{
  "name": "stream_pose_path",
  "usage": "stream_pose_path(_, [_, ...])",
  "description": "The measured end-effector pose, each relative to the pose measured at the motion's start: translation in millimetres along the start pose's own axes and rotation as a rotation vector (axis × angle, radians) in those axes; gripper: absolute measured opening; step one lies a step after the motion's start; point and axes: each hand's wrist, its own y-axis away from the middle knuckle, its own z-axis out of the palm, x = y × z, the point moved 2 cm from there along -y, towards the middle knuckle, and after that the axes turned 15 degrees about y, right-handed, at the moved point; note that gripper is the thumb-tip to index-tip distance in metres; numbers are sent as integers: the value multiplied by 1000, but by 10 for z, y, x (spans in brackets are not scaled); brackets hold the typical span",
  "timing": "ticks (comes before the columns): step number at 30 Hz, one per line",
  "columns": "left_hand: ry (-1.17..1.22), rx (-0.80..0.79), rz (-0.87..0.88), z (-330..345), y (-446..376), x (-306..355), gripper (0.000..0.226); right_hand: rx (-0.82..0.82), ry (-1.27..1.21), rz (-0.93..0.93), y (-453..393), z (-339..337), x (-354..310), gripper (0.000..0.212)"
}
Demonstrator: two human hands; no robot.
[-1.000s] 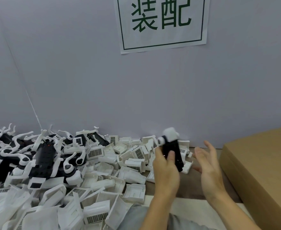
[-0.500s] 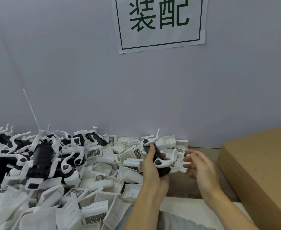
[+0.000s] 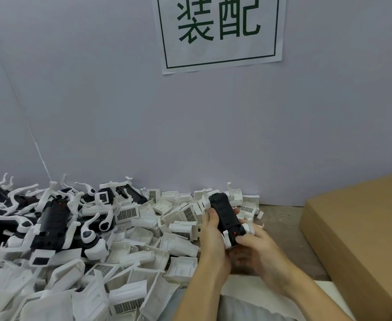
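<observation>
Both the left hand (image 3: 211, 235) and right hand (image 3: 257, 244) grip the black part (image 3: 225, 216) above the table (image 3: 280, 218) (beside the white pile (image 3: 144, 230)); uneven squeezing could pop its white clips loose.

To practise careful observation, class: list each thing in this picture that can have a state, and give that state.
black unit: held up, tilted, in both hands.
left hand: grips the black unit's side.
right hand: grips its lower end.
white housings: loose in a heap, not fitted.
assembled units: piled at the left.
cardboard box: lying at the right, untouched.
paper sign: stuck flat on the wall.
</observation>
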Motion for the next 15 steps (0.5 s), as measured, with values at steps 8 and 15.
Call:
stream_pose_path(8, [-58, 6, 21, 53, 37, -29, 33, 170, 79, 11, -11, 37, 2, 33])
stream_pose_path(15, [-91, 56, 32, 48, 46, -41, 32, 136, 117, 4, -2, 29, -11, 41])
